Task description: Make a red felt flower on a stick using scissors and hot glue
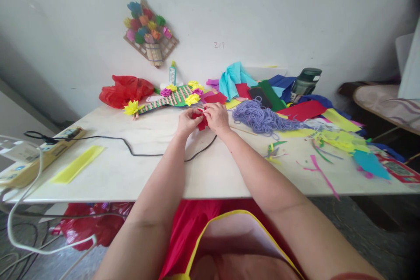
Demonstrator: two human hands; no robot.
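A yellow strip [78,164] lies between 8 and 9 o'clock of the work; a black cord [157,155] passes at 7, best kept clear. At 9, the left hand [189,121] pinches the red piece [201,125] at the centre; at 2, the right hand's [217,118] fingertips, drawn narrow, grip it too. Light, even pressure should prevent tearing. Purple yarn [257,117] lies at 3.

Head-worn cam, looking fwd & down, near table [215,181], wall [278,13] opp.

Soft light brightens the wall [278,13] and surface [114,181]; the upper right corner is dark. Wide-angle stretching shows toward the sides, and detail looks hazy.
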